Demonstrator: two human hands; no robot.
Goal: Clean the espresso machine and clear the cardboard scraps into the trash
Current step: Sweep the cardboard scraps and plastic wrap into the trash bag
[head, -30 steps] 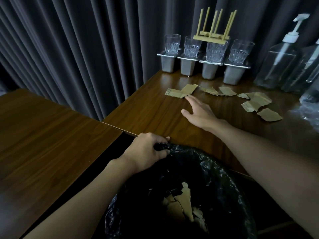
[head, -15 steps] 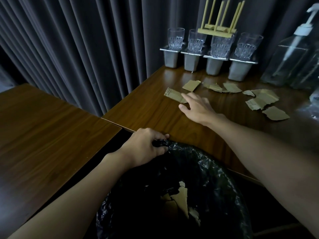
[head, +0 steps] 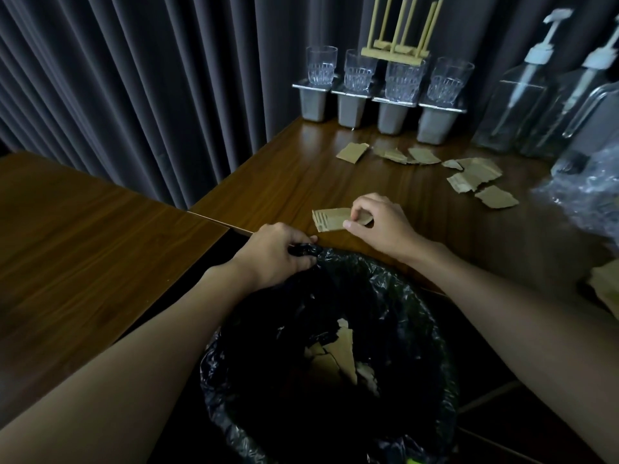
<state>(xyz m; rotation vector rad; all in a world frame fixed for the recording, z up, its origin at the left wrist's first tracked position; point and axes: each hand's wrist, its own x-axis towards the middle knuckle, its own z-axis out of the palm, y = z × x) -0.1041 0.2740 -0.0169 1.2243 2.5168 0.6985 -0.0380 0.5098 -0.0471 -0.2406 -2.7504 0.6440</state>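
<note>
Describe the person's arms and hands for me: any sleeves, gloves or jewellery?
Nothing is worn that shows. The left hand and right hand have no gloves, and no ring, watch or bracelet is visible. Both forearms are uncovered down to the edge of the picture, with no sleeve in sight. The light is dim, so fine marks cannot be told.

left grip (head: 274,252) clenched, arm outstretched; right grip (head: 378,226) pinching between thumb and fingers.
</note>
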